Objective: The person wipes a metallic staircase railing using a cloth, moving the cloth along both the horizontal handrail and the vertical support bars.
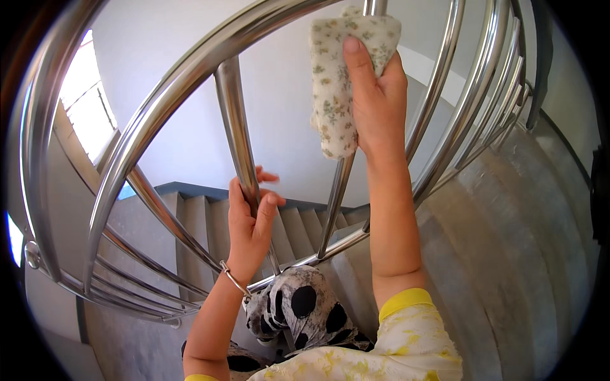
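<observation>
My right hand (381, 90) presses a folded, flower-patterned cloth (331, 90) around an upright metal baluster (337, 205) near its top, thumb on the cloth. My left hand (252, 209), with a bracelet (233, 278) on the wrist, is at a thicker steel post (234, 124); its palm is behind or beside the post and its fingers are loosely spread, slightly blurred. Whether it touches the post cannot be told. Above both hands curves the shiny steel handrail (190, 71).
More balusters (436, 81) stand to the right and left, joined by a bottom rail (343, 243). Concrete steps (476, 285) lie at the right, and a lower flight (295, 228) shows beyond the railing. A bright window (88, 100) is at the left. My knee is close to the bottom rail.
</observation>
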Action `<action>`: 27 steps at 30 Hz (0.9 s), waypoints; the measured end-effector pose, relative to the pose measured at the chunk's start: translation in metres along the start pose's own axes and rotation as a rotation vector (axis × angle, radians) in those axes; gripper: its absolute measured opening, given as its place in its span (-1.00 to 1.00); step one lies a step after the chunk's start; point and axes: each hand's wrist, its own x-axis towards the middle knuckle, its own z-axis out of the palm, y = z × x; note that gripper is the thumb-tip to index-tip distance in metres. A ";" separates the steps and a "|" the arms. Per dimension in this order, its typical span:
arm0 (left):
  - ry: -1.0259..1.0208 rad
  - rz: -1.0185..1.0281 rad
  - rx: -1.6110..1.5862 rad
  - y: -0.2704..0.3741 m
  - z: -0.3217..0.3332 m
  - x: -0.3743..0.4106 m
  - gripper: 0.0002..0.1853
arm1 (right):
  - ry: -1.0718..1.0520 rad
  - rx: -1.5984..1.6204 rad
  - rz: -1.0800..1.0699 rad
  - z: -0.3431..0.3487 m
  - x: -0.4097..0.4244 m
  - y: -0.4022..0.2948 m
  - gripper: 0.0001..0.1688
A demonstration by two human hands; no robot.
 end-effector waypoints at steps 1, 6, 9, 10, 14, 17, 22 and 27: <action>0.022 -0.003 0.001 -0.007 -0.002 -0.003 -0.67 | 0.002 -0.024 0.006 0.001 -0.007 0.004 -0.55; 0.133 -0.005 -0.008 -0.018 0.007 -0.005 -0.81 | 0.019 -0.059 0.108 -0.014 -0.069 0.029 -0.56; 0.154 0.005 -0.008 -0.020 0.004 -0.006 -0.84 | 0.000 -0.082 0.153 -0.022 -0.113 0.055 -0.55; 0.156 0.009 -0.015 -0.020 0.005 -0.006 -0.84 | -0.008 -0.100 0.166 -0.027 -0.128 0.063 -0.55; 0.173 0.023 -0.016 -0.023 0.009 -0.006 -0.82 | -0.006 -0.149 0.181 -0.043 -0.183 0.097 -0.52; 0.173 0.035 -0.005 -0.024 0.009 -0.006 -0.76 | -0.027 -0.120 0.239 -0.052 -0.219 0.122 -0.49; 0.168 0.037 -0.002 -0.024 0.010 -0.006 -0.75 | -0.021 -0.131 0.313 -0.063 -0.262 0.145 -0.46; 0.178 0.021 0.020 -0.023 0.011 -0.006 -0.74 | -0.039 -0.184 0.361 -0.070 -0.291 0.158 -0.42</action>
